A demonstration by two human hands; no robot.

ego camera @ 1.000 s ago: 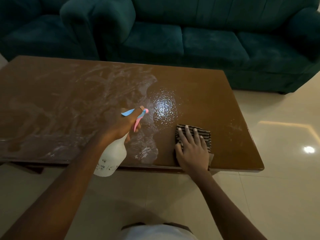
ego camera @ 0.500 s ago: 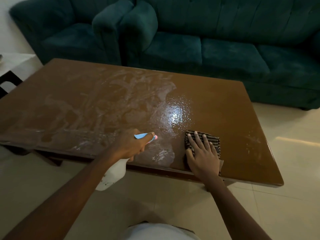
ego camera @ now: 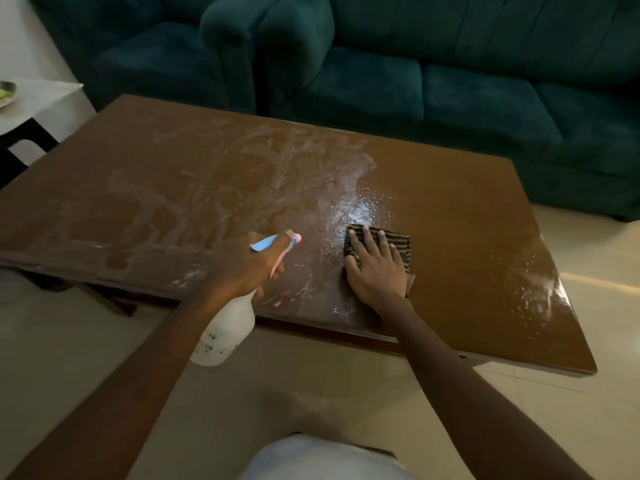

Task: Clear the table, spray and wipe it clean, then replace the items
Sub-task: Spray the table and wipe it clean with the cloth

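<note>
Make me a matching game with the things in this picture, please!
Things:
1. bottle
2. cloth
3. sofa
4. table

Clues:
A. dark green
B. held by the left hand
C. brown, with wet streaks
D. under the flat right hand

Pairs: 1-B, 2-D, 3-A, 4-C
</note>
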